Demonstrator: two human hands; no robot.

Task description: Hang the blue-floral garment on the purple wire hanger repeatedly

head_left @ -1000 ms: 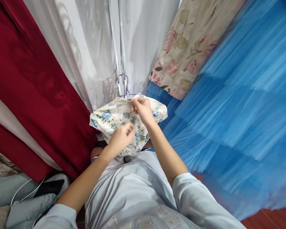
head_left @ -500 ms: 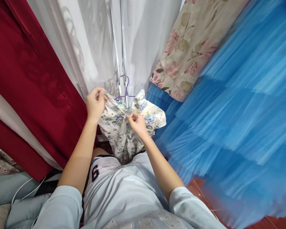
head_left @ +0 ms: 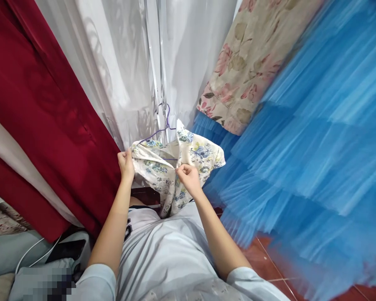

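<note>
In front of me a white shirt with a blue and yellow flower print (head_left: 203,154) hangs on a thin purple clothes hanger (head_left: 167,117). My left hand (head_left: 126,165) is closed on the shirt's left shoulder, near that end of the hanger. With its fingers pinched, my right hand (head_left: 188,177) grips the front edge of the neckline at the middle. The neck opening gapes between the hands, and the hanger's lower bar shows inside it. The shirt's lower part hangs down by my lap.
Red cloth (head_left: 59,113) hangs at the left, beside white curtains (head_left: 197,54). Pink-flowered beige fabric (head_left: 238,67) and a layered blue tulle skirt (head_left: 301,159) hang on the right. Grey cushions (head_left: 15,251) with a white cable lie low left. Red floor tiles (head_left: 269,259) show low right.
My left hand has moved down and outward, drawing the shirt's left shoulder over the hanger arm. The right hand has shifted slightly down and right, still pinching the neckline.
</note>
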